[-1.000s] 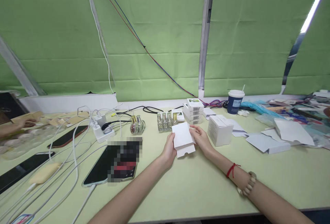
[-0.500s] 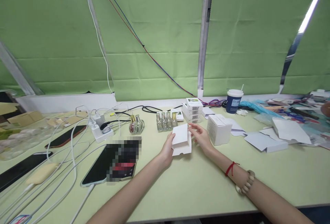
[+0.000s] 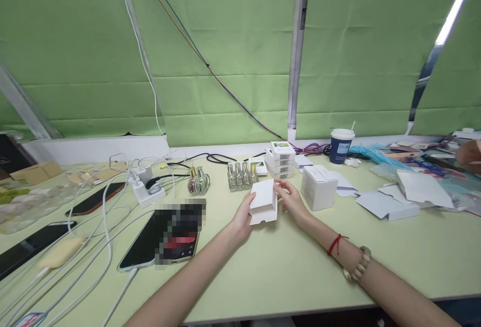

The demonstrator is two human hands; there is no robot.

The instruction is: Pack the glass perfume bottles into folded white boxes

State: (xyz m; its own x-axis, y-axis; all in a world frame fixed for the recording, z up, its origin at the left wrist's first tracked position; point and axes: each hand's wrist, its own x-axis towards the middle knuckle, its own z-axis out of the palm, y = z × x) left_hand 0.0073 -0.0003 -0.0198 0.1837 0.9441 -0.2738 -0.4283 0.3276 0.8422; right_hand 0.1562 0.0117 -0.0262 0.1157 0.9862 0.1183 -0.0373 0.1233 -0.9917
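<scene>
A small white cardboard box [image 3: 263, 195], its near end open, is held above the table between my two hands. My left hand [image 3: 242, 216] grips its left side. At the upper right edge of the box, the fingers of my right hand [image 3: 291, 199] are bent against the card. Just behind the box stand several small glass bottles [image 3: 240, 175] with metallic caps. A larger white box [image 3: 318, 187] is to the right of my right hand. Stacked small white boxes [image 3: 281, 159] with barcodes rise behind it.
To the left lie phones [image 3: 145, 240], white cables and a power strip [image 3: 148, 191]. More bottles [image 3: 198, 181] stand behind the phones. A lidded blue cup [image 3: 341, 146] is at the back right, with flattened white cartons [image 3: 387, 206] in front and clutter at the far right.
The held box has tipped slightly and shifted a little. Both hands keep nearly the same position on it.
</scene>
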